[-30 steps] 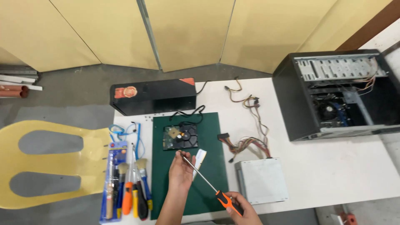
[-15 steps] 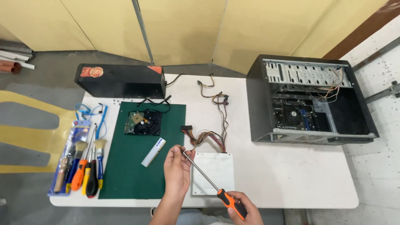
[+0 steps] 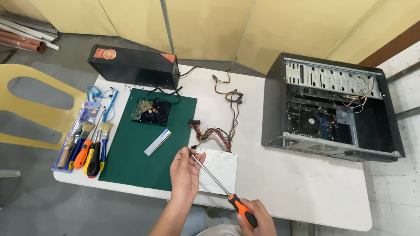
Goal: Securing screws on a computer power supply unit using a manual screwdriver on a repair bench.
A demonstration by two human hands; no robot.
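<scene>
My right hand (image 3: 256, 218) grips the orange and black handle of a long screwdriver (image 3: 218, 185) near the table's front edge. The shaft runs up and left, and my left hand (image 3: 186, 171) pinches its tip with the fingers closed. Both hands hover over the front left part of a silver power supply box (image 3: 221, 169), whose bundle of coloured cables (image 3: 218, 131) trails toward the back. Left of my left hand lies a green mat (image 3: 135, 153) with a memory stick (image 3: 158, 142) and a black cooler fan unit (image 3: 151, 112) on it.
An open black computer case (image 3: 332, 109) lies on the right of the white table (image 3: 306, 183). A black box (image 3: 133, 65) stands at the back left. Screwdrivers and brushes (image 3: 87, 146) lie at the left edge, beside a yellow chair (image 3: 35, 109).
The view has swung right and down, so the computer case now sits in full view. My hands keep the same hold on the screwdriver, now over the power supply instead of the green mat.
</scene>
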